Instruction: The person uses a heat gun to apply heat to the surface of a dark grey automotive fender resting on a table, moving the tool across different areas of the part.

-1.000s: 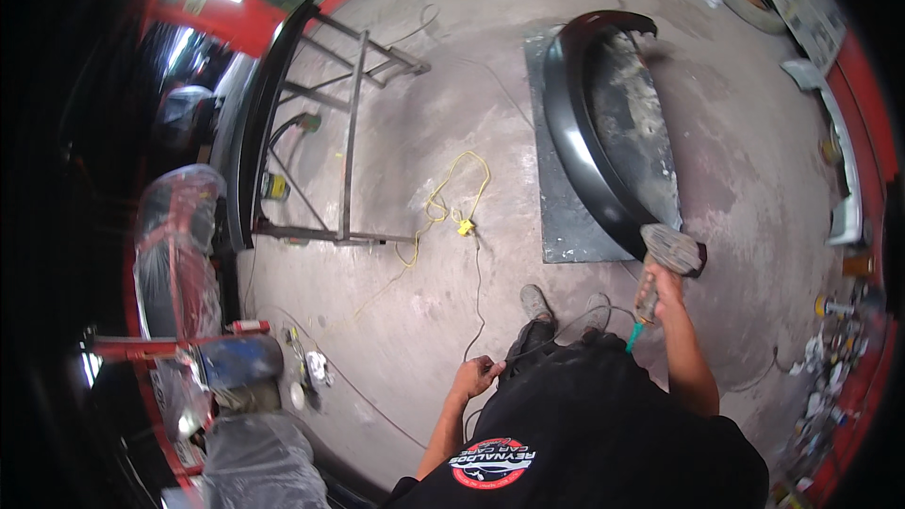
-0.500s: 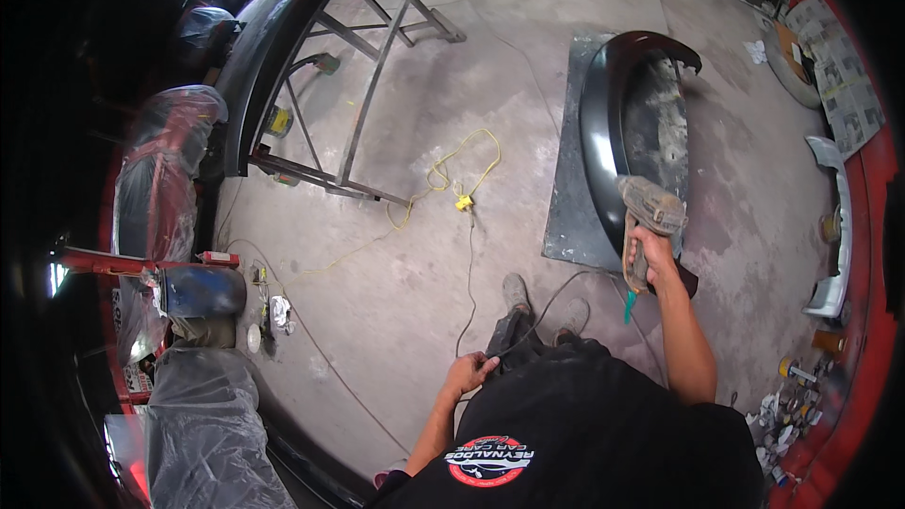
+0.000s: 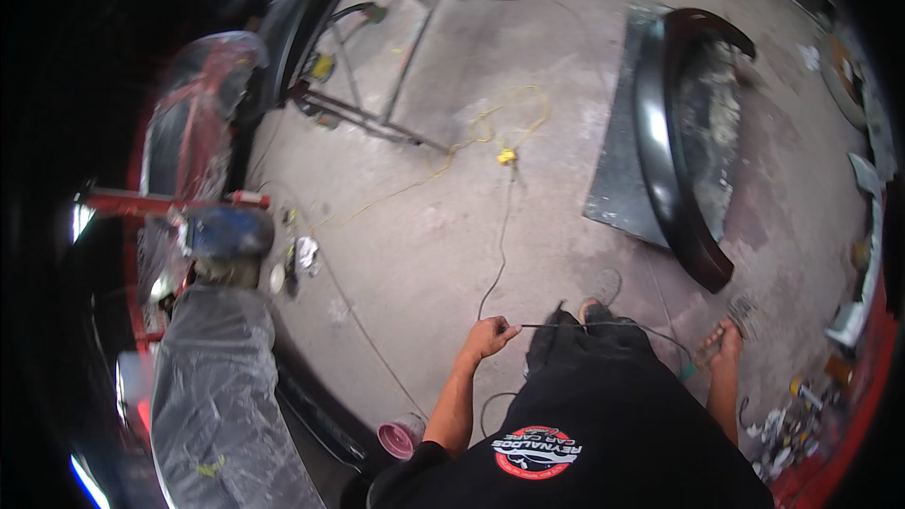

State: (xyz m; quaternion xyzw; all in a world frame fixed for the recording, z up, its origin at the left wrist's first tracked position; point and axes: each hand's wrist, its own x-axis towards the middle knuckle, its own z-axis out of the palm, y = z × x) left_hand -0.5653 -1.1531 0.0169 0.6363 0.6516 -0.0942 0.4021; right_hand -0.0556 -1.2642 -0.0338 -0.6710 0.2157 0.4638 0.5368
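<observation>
My left hand (image 3: pixel 490 336) is closed in a pinch on a dark power cord (image 3: pixel 547 325), which stretches across in front of my body. My right hand (image 3: pixel 724 344) grips a dusty, corded pistol-grip power tool (image 3: pixel 744 314) low at my right side. The tool is blurred and partly covered by my fingers, so its exact kind is not clear. Beyond my right hand, a curved glossy black car fender (image 3: pixel 665 132) lies on a dark flat sheet (image 3: pixel 613 179) on the floor, apart from both hands.
A yellow extension cord (image 3: pixel 443 165) with a yellow outlet end (image 3: pixel 507 157) lies on the floor. A metal stand (image 3: pixel 410 61) holds a black panel at the far left. Plastic-covered parts (image 3: pixel 212 368) line the left; a pink bucket (image 3: pixel 401 435) stands near my left arm. Debris (image 3: pixel 787 429) lies right.
The power tool in my right hand has moved from over the fender down to my right side. My left hand has risen, and the cord is now drawn straighter. My view has shifted.
</observation>
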